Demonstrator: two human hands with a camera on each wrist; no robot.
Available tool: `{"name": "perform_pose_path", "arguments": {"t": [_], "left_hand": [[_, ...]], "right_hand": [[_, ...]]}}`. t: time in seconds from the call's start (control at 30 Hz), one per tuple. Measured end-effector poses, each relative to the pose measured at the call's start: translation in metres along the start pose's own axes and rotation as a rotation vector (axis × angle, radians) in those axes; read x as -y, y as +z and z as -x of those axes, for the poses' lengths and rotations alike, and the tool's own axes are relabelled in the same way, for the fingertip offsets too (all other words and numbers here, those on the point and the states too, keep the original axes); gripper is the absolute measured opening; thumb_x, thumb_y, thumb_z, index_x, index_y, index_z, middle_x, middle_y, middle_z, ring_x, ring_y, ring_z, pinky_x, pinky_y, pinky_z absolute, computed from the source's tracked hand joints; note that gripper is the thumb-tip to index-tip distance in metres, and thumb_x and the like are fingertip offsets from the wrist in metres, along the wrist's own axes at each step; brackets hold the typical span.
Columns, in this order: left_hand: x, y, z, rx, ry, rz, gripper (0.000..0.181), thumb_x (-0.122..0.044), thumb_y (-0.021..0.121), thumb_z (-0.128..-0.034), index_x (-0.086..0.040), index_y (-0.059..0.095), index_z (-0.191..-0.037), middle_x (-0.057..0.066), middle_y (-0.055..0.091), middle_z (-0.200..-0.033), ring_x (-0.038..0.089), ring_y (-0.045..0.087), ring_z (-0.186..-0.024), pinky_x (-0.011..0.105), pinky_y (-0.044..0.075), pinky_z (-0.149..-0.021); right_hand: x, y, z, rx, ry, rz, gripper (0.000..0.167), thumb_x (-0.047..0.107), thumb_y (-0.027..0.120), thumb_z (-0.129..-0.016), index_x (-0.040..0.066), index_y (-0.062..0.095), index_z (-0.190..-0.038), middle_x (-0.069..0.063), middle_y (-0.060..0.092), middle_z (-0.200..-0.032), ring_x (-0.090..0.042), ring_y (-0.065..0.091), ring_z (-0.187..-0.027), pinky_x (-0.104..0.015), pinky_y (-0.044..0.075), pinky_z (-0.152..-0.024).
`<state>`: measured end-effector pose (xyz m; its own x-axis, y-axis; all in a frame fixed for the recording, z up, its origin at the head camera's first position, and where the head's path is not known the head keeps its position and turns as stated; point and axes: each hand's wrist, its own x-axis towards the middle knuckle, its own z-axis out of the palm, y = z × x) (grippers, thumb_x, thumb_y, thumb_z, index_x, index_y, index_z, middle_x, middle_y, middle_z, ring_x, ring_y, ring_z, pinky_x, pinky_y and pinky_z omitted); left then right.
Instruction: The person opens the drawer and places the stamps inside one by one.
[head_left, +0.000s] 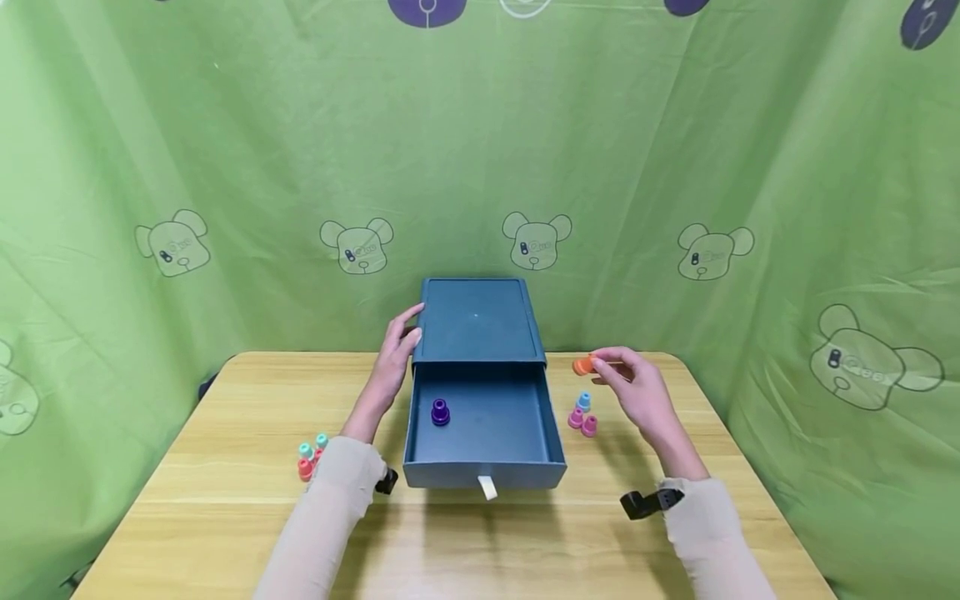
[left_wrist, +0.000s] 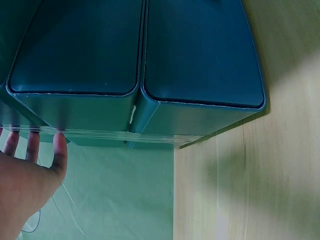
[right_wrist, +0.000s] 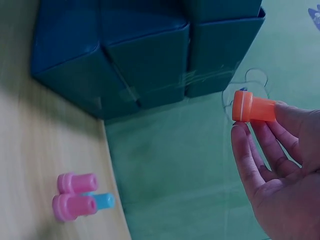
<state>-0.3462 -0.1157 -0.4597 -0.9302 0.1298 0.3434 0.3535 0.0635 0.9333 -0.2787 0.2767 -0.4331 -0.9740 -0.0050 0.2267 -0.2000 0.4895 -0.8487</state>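
Note:
An orange peg-like piece [head_left: 582,366] is pinched between the thumb and fingers of my right hand [head_left: 636,390], held up to the right of the blue drawer box [head_left: 480,321]. The right wrist view shows the same orange piece [right_wrist: 252,107] at the fingertips of that hand [right_wrist: 282,165]. My left hand [head_left: 390,358] touches the box's left side with spread fingers; in the left wrist view the fingertips of the hand [left_wrist: 32,175] rest against the box side [left_wrist: 85,112]. Inside the pulled-out drawer [head_left: 485,475] a purple piece [head_left: 440,412] stands toward the left.
Right of the drawer stand a light blue piece [head_left: 584,402] and two pink pieces [head_left: 576,418]. Left of it, teal pieces [head_left: 306,451] and red pieces [head_left: 305,470] stand beside my left sleeve. A green curtain [head_left: 465,150] hangs behind the wooden table [head_left: 225,467].

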Motion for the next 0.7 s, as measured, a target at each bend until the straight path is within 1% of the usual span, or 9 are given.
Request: {"name": "perform_pose_path", "arguments": {"t": [0.1,0.27,0.47,0.7], "left_hand": [[0.000,0.000,0.000,-0.002,-0.001,-0.006,0.050,-0.035,0.046,-0.1078,-0.027,0.043,-0.157,0.011,0.034,-0.158,0.032,0.041,-0.138,0.055,0.033,-0.115],[0.001,0.000,-0.001,-0.001,-0.004,-0.009,0.051,-0.036,0.046,-0.1075,-0.026,0.043,-0.157,0.011,0.033,-0.159,0.032,0.040,-0.139,0.055,0.034,-0.115],[-0.001,0.000,-0.001,-0.003,-0.003,-0.013,0.050,-0.035,0.046,-0.1075,-0.026,0.043,-0.157,0.011,0.033,-0.158,0.032,0.040,-0.139,0.056,0.033,-0.116],[0.000,0.000,0.000,-0.001,-0.008,-0.008,0.050,-0.036,0.046,-0.1078,-0.028,0.043,-0.157,0.010,0.033,-0.158,0.032,0.040,-0.139,0.055,0.034,-0.115]], "right_hand": [[0.009,0.001,0.001,0.004,-0.008,-0.003,0.043,0.039,0.059,-0.105,0.005,0.064,-0.131,-0.017,0.068,-0.124,-0.013,0.073,-0.097,-0.017,0.055,-0.087],[0.024,0.003,0.004,0.004,-0.033,-0.010,0.042,0.039,0.060,-0.105,0.005,0.065,-0.130,-0.017,0.068,-0.122,-0.017,0.073,-0.096,-0.017,0.054,-0.086],[0.038,0.006,0.006,0.011,-0.074,-0.036,0.038,0.034,0.062,-0.104,0.005,0.066,-0.127,-0.015,0.069,-0.118,-0.014,0.073,-0.092,-0.017,0.055,-0.086],[0.053,0.010,0.010,0.027,-0.119,-0.090,0.034,0.028,0.063,-0.104,0.002,0.067,-0.126,-0.018,0.070,-0.115,-0.010,0.072,-0.091,-0.019,0.056,-0.088]]}}
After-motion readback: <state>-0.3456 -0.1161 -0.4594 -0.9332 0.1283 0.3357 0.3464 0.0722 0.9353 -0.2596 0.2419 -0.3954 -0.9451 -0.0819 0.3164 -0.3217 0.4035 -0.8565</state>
